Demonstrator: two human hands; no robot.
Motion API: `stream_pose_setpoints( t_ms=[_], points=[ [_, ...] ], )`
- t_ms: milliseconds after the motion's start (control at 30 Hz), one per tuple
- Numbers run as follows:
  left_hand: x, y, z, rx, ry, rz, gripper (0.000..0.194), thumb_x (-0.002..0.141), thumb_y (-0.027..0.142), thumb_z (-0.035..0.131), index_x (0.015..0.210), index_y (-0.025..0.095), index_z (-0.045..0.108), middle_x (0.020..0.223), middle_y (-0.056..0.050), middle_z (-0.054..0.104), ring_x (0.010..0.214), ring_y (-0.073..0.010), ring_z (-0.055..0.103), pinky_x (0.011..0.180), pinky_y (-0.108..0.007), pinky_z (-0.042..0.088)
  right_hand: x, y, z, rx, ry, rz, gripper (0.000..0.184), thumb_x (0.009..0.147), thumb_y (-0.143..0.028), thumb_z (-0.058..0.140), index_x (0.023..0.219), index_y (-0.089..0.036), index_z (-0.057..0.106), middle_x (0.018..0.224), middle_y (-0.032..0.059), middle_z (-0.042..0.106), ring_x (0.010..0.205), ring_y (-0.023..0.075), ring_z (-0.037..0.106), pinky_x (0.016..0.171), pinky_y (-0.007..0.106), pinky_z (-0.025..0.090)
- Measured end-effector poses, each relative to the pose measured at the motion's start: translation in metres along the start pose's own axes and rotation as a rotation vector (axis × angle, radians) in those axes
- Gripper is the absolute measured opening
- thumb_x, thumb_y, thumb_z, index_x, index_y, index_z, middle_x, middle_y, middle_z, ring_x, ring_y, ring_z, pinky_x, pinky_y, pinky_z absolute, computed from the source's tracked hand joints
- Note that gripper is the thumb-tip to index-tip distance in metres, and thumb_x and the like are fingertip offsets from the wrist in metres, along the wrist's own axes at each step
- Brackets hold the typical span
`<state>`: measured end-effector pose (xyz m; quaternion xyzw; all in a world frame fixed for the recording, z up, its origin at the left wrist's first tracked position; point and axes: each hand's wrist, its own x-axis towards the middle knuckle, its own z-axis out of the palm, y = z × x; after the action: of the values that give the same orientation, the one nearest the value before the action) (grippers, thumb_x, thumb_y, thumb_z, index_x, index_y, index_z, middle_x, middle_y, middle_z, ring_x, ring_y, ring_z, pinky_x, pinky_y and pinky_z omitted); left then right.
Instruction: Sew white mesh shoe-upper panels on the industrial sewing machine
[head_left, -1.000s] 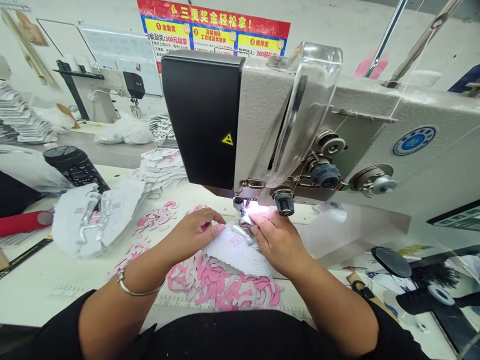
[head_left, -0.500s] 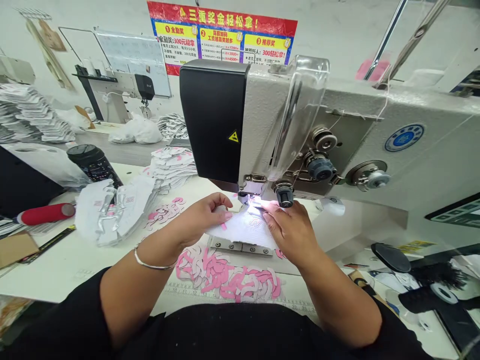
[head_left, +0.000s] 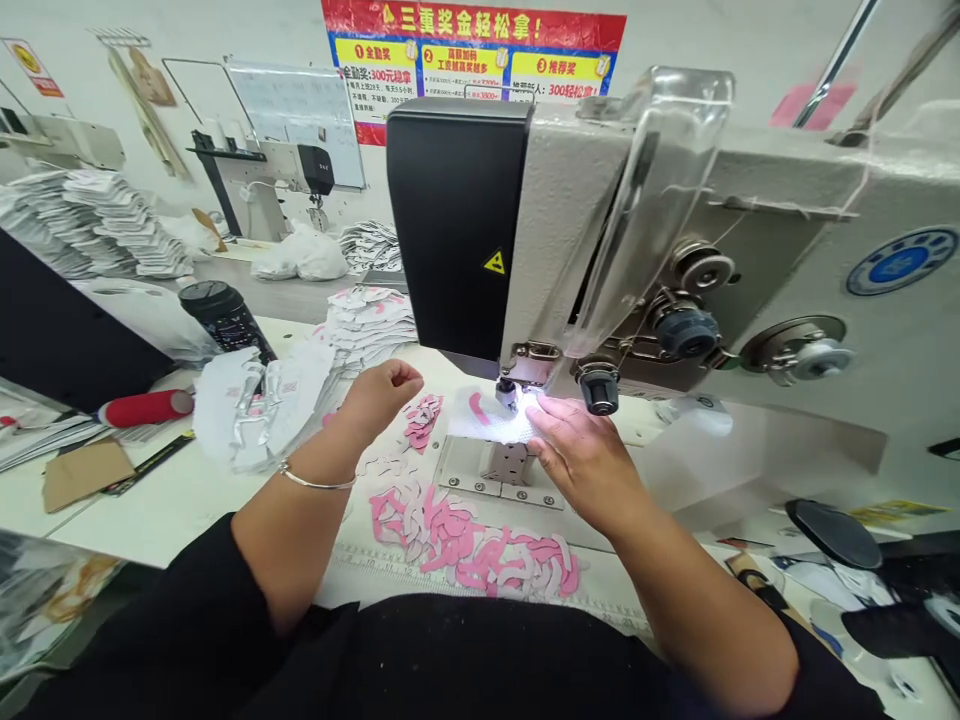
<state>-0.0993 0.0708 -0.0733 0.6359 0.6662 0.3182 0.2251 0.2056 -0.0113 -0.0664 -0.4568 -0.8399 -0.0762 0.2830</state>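
A white mesh fabric piece (head_left: 491,420) with a pink shape on it lies under the presser foot (head_left: 511,393) of a sewing machine (head_left: 675,250). My right hand (head_left: 581,455) lies flat on the piece just right of the needle, fingers stretched out. My left hand (head_left: 379,392) is lifted off the piece, to its left, fingers curled in; I cannot see anything in them. It hovers above a small heap of pink cut-outs (head_left: 421,418). A silver bangle (head_left: 315,480) is on that wrist.
More pink and white cut-outs (head_left: 472,545) lie at the table's near edge. A pile of white and silver pieces (head_left: 255,405), a black cup (head_left: 225,318) and a red roll (head_left: 146,408) sit at the left. Stacks of pieces (head_left: 371,320) stand behind.
My left hand has let go of the white piece and pulled back to the left. The piece has moved further under the foot. My right hand stays on it.
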Motion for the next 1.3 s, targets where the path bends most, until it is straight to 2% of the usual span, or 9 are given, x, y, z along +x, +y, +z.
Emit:
stream_pose_setpoints(
  t_ms=[167, 367, 600, 733, 933, 1033, 1133, 1200, 1300],
  points=[
    [0.008, -0.045, 0.014, 0.277, -0.161, -0.061, 0.014, 0.068, 0.031, 0.070, 0.078, 0.022, 0.069, 0.079, -0.004, 0.069, 0.071, -0.0194, 0.059, 0.058, -0.028, 0.037, -0.001, 0.000, 0.002, -0.001, 0.041, -0.015, 0.038, 0.097, -0.034, 0.051, 0.132, -0.021, 0.060, 0.122, 0.0125, 0.067, 0.121, 0.0313, 0.057, 0.101, 0.054, 0.047],
    [0.015, -0.065, 0.036, 0.388, -0.213, -0.061, 0.016, 0.071, 0.037, 0.069, 0.079, 0.023, 0.069, 0.083, -0.005, 0.071, 0.076, -0.0218, 0.061, 0.063, -0.030, 0.038, -0.001, 0.003, 0.003, 0.024, 0.069, -0.039, 0.038, 0.097, -0.034, 0.053, 0.133, -0.025, 0.058, 0.135, 0.0071, 0.062, 0.120, 0.0295, 0.057, 0.099, 0.052, 0.049],
    [0.017, -0.063, 0.034, 0.399, -0.207, -0.004, 0.010, 0.074, 0.032, 0.065, 0.072, 0.022, 0.066, 0.079, -0.007, 0.069, 0.081, -0.0247, 0.060, 0.068, -0.032, 0.039, -0.002, 0.002, 0.004, 0.020, 0.068, -0.033, 0.037, 0.097, -0.034, 0.052, 0.132, -0.024, 0.058, 0.133, 0.0074, 0.063, 0.120, 0.0293, 0.057, 0.098, 0.050, 0.049],
    [0.009, -0.060, 0.021, 0.317, -0.172, -0.005, 0.025, 0.075, 0.030, 0.063, 0.099, 0.023, 0.066, 0.083, -0.007, 0.069, 0.080, -0.0227, 0.061, 0.065, -0.030, 0.040, -0.001, 0.004, 0.003, 0.019, 0.067, -0.035, 0.037, 0.097, -0.035, 0.052, 0.132, -0.025, 0.058, 0.133, 0.0075, 0.063, 0.119, 0.0295, 0.058, 0.097, 0.050, 0.049],
    [-0.029, -0.017, -0.018, 0.075, -0.158, 0.058, 0.028, 0.087, 0.045, 0.053, 0.100, 0.021, 0.060, 0.080, -0.003, 0.065, 0.070, -0.0160, 0.061, 0.057, -0.026, 0.044, -0.002, -0.007, -0.007, -0.003, 0.087, -0.061, 0.030, 0.097, -0.031, 0.052, 0.124, -0.022, 0.063, 0.120, 0.0108, 0.068, 0.115, 0.0297, 0.060, 0.098, 0.051, 0.046],
    [-0.067, 0.022, -0.021, -0.212, -0.114, 0.178, 0.026, 0.087, 0.044, 0.059, 0.099, 0.021, 0.061, 0.076, -0.001, 0.062, 0.064, -0.0139, 0.058, 0.055, -0.025, 0.045, -0.009, -0.027, -0.013, 0.116, 0.211, -0.161, 0.020, 0.097, -0.026, 0.054, 0.112, -0.022, 0.066, 0.108, 0.0080, 0.071, 0.101, 0.0231, 0.063, 0.093, 0.043, 0.049],
    [-0.107, 0.052, -0.006, -0.077, -0.028, 0.482, 0.022, 0.090, 0.033, 0.056, 0.108, 0.024, 0.066, 0.077, -0.001, 0.063, 0.067, -0.0148, 0.059, 0.064, -0.028, 0.050, -0.016, -0.047, -0.015, 0.341, 0.161, -0.238, 0.022, 0.098, -0.034, 0.053, 0.110, -0.019, 0.063, 0.097, 0.0064, 0.070, 0.092, 0.0187, 0.063, 0.083, 0.034, 0.051],
    [-0.127, 0.063, 0.009, 0.016, 0.010, 0.763, 0.029, 0.091, 0.024, 0.055, 0.119, 0.026, 0.064, 0.083, -0.003, 0.066, 0.075, -0.0166, 0.062, 0.072, -0.030, 0.052, -0.018, -0.055, -0.015, 0.468, 0.085, -0.191, 0.031, 0.099, -0.046, 0.048, 0.104, -0.019, 0.062, 0.090, 0.0047, 0.067, 0.084, 0.0171, 0.061, 0.075, 0.031, 0.050],
    [-0.140, 0.069, 0.025, 0.100, -0.003, 0.968, 0.050, 0.092, 0.016, 0.054, 0.141, 0.026, 0.048, 0.096, -0.006, 0.068, 0.084, -0.0183, 0.063, 0.078, -0.031, 0.053, -0.019, -0.058, -0.015, 0.562, 0.029, -0.019, 0.039, 0.100, -0.052, 0.041, 0.084, -0.020, 0.058, 0.076, 0.0002, 0.059, 0.068, 0.0135, 0.054, 0.062, 0.026, 0.044]
  ],
)
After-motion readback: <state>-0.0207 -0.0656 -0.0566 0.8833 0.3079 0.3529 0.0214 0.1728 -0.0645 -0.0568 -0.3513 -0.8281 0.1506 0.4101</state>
